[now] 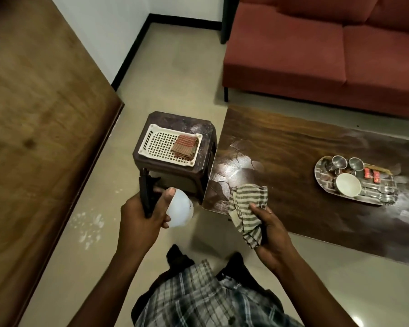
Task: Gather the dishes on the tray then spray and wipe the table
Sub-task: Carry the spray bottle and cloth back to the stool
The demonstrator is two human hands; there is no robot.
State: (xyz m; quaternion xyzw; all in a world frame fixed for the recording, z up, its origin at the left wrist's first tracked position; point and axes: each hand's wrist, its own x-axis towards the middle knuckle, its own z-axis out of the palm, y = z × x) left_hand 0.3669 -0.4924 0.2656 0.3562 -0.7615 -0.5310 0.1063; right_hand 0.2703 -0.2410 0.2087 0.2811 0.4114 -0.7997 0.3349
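Observation:
My left hand [142, 218] grips a spray bottle [180, 208] with a black trigger head and a white body, held over the floor below the stool. My right hand [272, 234] holds a grey striped cloth [248, 208] at the near left corner of the dark wooden table [281, 147]. The cloth's upper part lies on the tabletop. Farther right on the table sits an oval patterned tray [326, 185] holding two steel cups [347, 162], a white bowl [348, 188], red packets [371, 174] and spoons.
A dark plastic stool [172, 119] stands left of the table and carries a white lattice basket [156, 143] with a folded checked cloth [184, 147]. A red sofa [316, 50] stands behind the table. A wooden panel [38, 114] fills the left. White specks mark the floor.

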